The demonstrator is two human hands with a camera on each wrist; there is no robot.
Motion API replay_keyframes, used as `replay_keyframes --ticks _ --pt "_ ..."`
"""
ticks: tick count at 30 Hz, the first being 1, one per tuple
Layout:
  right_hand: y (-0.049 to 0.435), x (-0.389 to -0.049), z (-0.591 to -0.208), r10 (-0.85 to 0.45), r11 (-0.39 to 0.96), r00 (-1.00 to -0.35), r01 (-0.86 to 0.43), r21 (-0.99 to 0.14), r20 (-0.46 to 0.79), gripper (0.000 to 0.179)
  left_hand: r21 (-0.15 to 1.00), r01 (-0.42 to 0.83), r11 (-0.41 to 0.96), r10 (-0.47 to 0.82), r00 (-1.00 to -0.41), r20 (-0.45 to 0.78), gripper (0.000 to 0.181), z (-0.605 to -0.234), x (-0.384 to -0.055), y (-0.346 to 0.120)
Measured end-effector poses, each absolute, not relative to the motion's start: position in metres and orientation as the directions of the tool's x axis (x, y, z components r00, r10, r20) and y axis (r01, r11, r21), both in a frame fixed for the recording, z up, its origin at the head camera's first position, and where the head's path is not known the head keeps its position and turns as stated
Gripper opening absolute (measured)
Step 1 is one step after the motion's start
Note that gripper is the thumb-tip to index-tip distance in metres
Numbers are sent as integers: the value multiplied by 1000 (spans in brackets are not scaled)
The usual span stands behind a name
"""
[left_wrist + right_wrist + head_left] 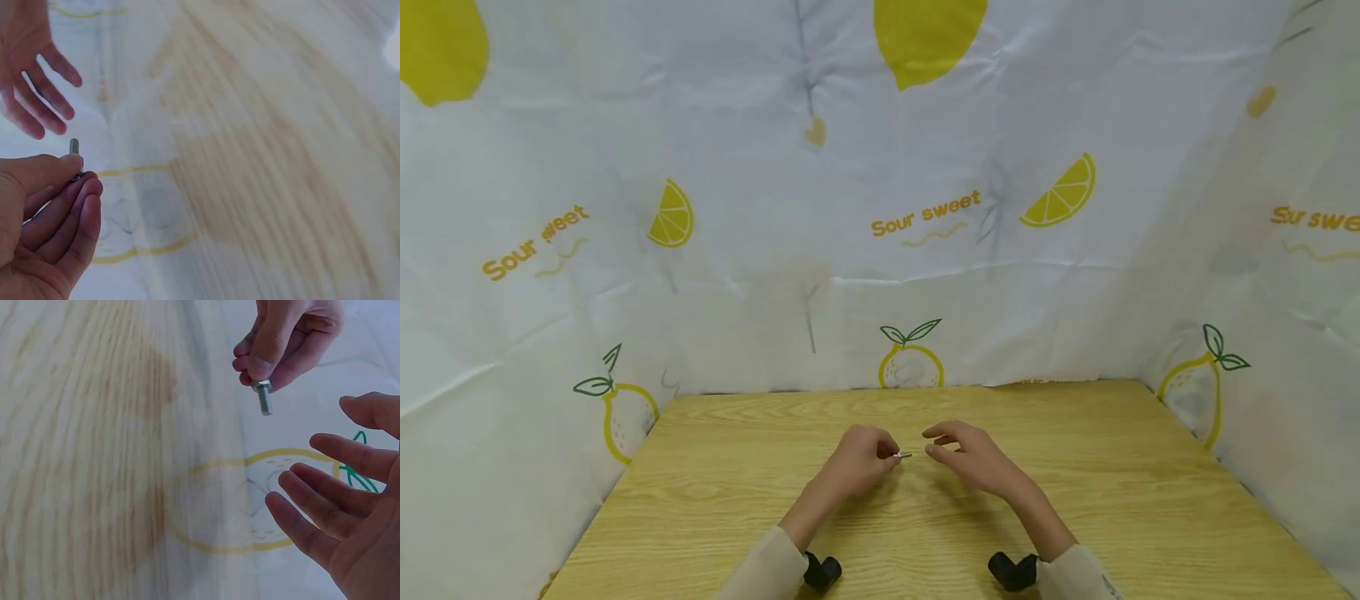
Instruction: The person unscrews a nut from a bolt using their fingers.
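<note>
Between thumb and fingertips my left hand (859,460) pinches a small silver bolt (265,401) above the tabletop. Its threaded shank sticks out toward the right; in the right wrist view a hexagonal part shows at the fingertips, and I cannot tell whether that is the head or a nut. The left wrist view also shows the bolt (74,147), its lower end covered by the fingers. My right hand (973,457) hovers a short way to the right of the bolt tip, fingers spread and loosely bent, touching nothing.
A wood-grain table (737,525) spreads beneath both hands. White sheeting (760,233) printed with lemons and "Sour sweet" stands along the back and both sides. Black wrist-worn devices are on the left wrist (822,572) and right wrist (1013,572).
</note>
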State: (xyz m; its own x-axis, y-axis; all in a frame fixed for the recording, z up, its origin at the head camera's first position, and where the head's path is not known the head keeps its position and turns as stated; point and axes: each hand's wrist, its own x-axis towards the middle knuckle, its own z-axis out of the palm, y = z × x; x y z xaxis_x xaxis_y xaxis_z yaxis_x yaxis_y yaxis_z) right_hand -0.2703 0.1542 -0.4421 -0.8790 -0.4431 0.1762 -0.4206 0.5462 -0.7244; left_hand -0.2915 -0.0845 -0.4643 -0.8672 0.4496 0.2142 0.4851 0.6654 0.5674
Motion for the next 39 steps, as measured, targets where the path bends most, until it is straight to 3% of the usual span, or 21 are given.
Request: replay_keyframes --ticks 8,16,26,32,39 --pt "143 -271 -432 -444 511 -878 -414 -753 182 41 772 427 470 346 -894 284 10 -462 -289 -90" --pt "132 -272 -423 -419 472 -888 -391 -790 189 38 843 427 328 295 -894 338 8 -449 -280 -88" --pt "132 -273 -407 -478 369 -871 -315 -874 112 38 795 561 232 294 -819 492 5 -430 -270 -83" --pt "134 -271 -398 -534 308 -834 -344 -887 138 33 742 637 211 295 -765 573 7 -424 -267 -82" --pt "141 -268 -390 -536 296 -833 -341 -892 140 29 669 706 232 315 -705 635 9 -418 -262 -81"
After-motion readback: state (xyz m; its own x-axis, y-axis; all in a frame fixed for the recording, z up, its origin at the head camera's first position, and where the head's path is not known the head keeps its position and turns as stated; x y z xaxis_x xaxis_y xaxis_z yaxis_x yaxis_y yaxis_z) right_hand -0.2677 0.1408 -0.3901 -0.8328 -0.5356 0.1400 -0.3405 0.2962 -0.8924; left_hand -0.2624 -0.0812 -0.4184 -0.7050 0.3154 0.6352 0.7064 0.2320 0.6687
